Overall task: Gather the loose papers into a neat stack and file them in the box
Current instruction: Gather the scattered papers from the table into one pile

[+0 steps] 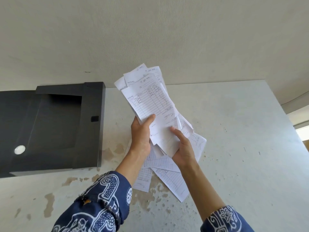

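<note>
Both hands hold an untidy bundle of white ruled note slips (150, 99), lifted above the table and fanned out at the top. My left hand (141, 133) grips the bundle's lower left edge, thumb on the front sheet. My right hand (183, 146) clasps its lower right side. More loose slips (172, 180) lie flat on the table under my hands, overlapping each other. The black file box (55, 128) lies open on the table to the left, its inside showing nothing but dark lining.
The white table (234, 148) has worn, stained patches near its front. Its right edge runs diagonally at the far right. A plain pale wall (150, 30) stands behind. The box has a round metal ring (19, 149) on its left part.
</note>
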Action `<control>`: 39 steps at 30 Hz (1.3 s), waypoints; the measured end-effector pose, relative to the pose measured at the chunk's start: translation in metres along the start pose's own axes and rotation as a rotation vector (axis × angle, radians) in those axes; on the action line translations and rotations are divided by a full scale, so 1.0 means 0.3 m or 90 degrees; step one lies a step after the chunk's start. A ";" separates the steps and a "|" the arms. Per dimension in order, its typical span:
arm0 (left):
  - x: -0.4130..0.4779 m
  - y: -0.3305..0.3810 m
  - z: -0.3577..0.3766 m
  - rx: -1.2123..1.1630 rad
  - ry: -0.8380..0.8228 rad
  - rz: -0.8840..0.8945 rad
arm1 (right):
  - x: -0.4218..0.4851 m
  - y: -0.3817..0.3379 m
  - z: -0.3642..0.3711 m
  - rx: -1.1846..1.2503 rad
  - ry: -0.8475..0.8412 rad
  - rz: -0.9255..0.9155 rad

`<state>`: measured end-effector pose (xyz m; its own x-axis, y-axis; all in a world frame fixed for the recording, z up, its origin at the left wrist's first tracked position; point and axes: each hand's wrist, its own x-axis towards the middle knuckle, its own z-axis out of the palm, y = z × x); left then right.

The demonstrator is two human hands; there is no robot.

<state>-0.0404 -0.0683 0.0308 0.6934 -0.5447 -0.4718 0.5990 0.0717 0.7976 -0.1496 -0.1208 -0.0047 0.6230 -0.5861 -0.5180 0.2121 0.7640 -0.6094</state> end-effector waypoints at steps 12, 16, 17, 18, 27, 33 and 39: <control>0.150 0.262 -0.218 0.034 -0.158 -0.104 | 0.000 -0.170 -0.155 -0.309 -0.036 0.015; 0.133 0.252 -0.230 0.347 -0.264 -0.140 | 0.003 -0.217 -0.165 -0.374 -0.085 0.048; 0.121 0.240 -0.220 0.371 -0.278 -0.144 | 0.007 -0.220 -0.164 -0.381 -0.087 0.053; 0.111 0.227 -0.212 0.372 -0.276 -0.149 | 0.007 -0.220 -0.157 -0.379 -0.088 0.056; 0.070 0.093 -0.152 0.370 -0.239 -0.184 | 0.007 -0.160 -0.094 -0.298 -0.059 0.069; 0.089 0.060 -0.140 0.404 -0.184 -0.175 | 0.018 -0.123 -0.099 -0.301 0.048 0.048; 0.073 -0.025 -0.187 0.465 -0.001 -0.124 | 0.013 -0.105 -0.156 -0.332 0.148 0.004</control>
<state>-0.0070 -0.0339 -0.0066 0.6019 -0.4917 -0.6293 0.2928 -0.5973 0.7467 -0.1891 -0.1598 -0.0157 0.4284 -0.6709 -0.6053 -0.2283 0.5677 -0.7909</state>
